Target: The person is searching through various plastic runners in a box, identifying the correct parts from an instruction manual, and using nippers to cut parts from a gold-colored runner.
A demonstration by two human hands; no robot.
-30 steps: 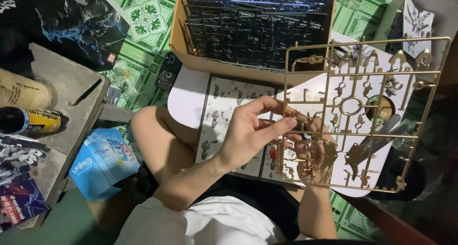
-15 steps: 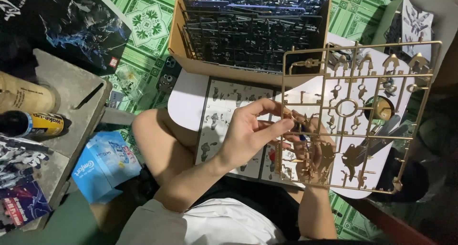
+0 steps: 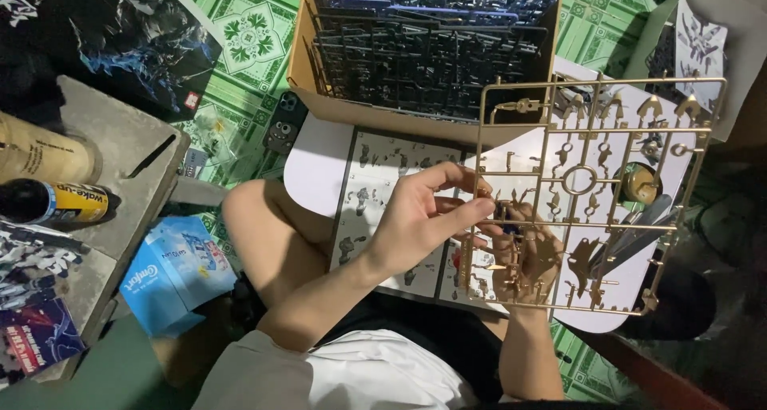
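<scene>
Green patterned floor mats lie beneath a white surface (image 3: pixel 315 170). A gold model-kit parts frame (image 3: pixel 595 190) is pinched by the left hand (image 3: pixel 419 222) and gripped from behind by the right hand (image 3: pixel 527 262).

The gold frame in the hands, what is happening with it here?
A seated person holds a gold parts frame up over a white lap table. The left hand pinches the frame's left edge with its fingers, while the right hand is behind the frame, at its lower part. An open booklet lies on the table, and a cardboard box of dark frames stands behind it.
</scene>
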